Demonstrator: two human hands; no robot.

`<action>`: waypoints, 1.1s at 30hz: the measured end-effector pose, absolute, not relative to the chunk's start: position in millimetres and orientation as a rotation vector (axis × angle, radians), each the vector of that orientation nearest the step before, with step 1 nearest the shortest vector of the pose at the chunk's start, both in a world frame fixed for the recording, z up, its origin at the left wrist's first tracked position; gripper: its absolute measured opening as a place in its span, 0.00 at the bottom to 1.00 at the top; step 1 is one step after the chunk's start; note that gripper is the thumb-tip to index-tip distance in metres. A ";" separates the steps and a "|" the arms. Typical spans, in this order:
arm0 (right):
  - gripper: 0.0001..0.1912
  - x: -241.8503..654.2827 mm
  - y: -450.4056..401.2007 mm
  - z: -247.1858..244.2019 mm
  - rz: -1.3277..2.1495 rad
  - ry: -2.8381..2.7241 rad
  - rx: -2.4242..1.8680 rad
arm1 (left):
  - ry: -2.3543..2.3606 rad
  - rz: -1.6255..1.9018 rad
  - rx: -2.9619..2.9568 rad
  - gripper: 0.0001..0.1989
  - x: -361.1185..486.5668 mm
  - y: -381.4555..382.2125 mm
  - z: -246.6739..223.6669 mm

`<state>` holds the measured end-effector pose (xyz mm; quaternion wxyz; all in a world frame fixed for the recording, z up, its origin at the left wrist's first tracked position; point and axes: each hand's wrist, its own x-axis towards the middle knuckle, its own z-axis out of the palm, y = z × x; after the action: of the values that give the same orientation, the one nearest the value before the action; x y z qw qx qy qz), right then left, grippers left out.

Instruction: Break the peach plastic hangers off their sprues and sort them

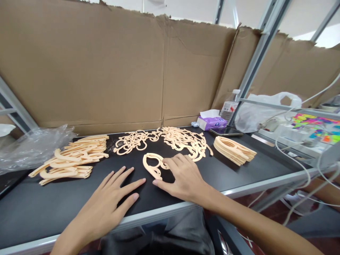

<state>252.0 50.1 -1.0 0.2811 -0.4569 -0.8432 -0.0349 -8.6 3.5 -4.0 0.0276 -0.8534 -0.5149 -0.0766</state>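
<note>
A cream-coloured curved piece point(147, 165) with scroll shapes inside lies on the black tabletop in front of me. My right hand point(183, 175) rests over its right end, fingertips on its upper part and thumb by its lower edge; the palm hides the rest. To the left, my left hand point(114, 194) is spread out near the table's front edge, holding nothing. Behind the piece are a heap of thin scroll pieces point(180, 138) and a smaller heap of curls point(132, 141).
A pile of longer curved pieces point(77, 156) lies at left beside clear plastic wrapping point(34, 145). At right sit stacked frames point(233, 148), a phone point(225, 132), a purple tissue pack point(212, 123) and a bottle point(230, 108). A cardboard wall point(106, 71) stands behind; cables hang at right.
</note>
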 end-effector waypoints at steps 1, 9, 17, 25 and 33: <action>0.31 251.8 50.1 -0.6 -0.104 -2.274 -1.235 | -1.596 -0.229 -2.635 0.22 -8.7 3.4 -3.8; 0.23 253.0 48.1 1.8 -0.016 -2.323 -1.019 | -1.592 -0.236 -2.643 0.22 -8.8 3.3 -3.6; 0.11 256.0 51.8 -2.4 -0.084 -2.296 -1.014 | -1.618 -0.244 -2.633 0.23 -7.7 3.2 -2.8; 0.33 314.7 72.2 -0.6 -0.133 -2.201 -1.394 | -1.627 -0.265 -2.634 0.24 -7.8 2.9 -1.7; 0.50 361.9 104.6 -6.0 0.140 -2.359 -1.659 | -1.620 -0.257 -2.626 0.24 -8.5 4.0 -3.8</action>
<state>361.9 104.6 -6.0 0.1266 -0.5700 -0.8104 0.0481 -8.5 4.0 -3.8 0.0228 -0.8479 -0.5232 -0.0829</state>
